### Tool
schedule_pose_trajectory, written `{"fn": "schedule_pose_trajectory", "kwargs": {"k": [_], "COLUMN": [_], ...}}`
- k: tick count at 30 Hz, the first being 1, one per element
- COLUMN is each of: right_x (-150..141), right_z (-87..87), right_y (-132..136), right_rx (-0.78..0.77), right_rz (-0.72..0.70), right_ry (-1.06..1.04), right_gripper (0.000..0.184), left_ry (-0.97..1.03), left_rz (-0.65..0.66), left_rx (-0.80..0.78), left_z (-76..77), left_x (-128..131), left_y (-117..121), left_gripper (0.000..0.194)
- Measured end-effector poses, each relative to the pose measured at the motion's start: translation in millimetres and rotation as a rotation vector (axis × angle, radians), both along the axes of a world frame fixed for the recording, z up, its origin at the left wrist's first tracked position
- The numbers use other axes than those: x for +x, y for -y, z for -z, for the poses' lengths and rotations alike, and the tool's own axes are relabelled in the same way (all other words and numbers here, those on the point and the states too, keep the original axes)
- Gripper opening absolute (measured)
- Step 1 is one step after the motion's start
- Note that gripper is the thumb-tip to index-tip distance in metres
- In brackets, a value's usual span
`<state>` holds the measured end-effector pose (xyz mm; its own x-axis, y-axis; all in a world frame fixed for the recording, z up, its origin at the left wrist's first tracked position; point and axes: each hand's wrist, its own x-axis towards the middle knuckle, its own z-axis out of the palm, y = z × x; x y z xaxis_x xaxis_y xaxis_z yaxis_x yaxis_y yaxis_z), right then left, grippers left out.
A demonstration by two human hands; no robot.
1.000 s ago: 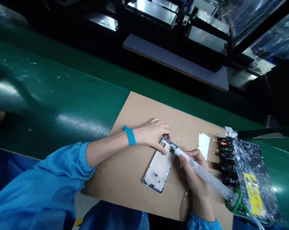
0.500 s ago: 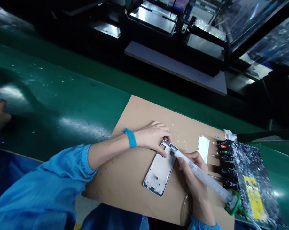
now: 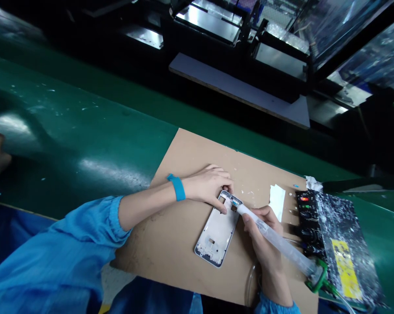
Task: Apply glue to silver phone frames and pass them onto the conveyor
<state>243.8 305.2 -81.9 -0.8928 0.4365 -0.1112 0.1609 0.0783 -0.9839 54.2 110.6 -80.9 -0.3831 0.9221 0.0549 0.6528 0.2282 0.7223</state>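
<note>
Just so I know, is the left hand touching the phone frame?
Touching. The head view shows the left hand with its fingers on the top end of the phone frame, no gap between them.

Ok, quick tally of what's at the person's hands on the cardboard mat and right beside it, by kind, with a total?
Hands: 2 (left hand, right hand)
Phone frame: 1
Syringe: 1
Blue wristband: 1
White paper pieces: 2 (strip, crumpled piece)
Control box: 1
Total: 8
</note>
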Motion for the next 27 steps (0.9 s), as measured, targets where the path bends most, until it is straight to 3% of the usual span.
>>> {"fn": "schedule_pose_trajectory", "kwargs": {"k": [27], "right_x": [1.1], "right_z": [3.4], "right_y": [-0.6], "right_rx": [-0.008], "right_rz": [-0.005], "right_ry": [0.006], "right_gripper": [0.042], "left_ry": [-0.009], "left_rz": [0.005], "left_rx": [-0.001], "left_z": [1.3], "left_x": [0.3], "left_y": [-0.6], "left_gripper": [0.045]}}
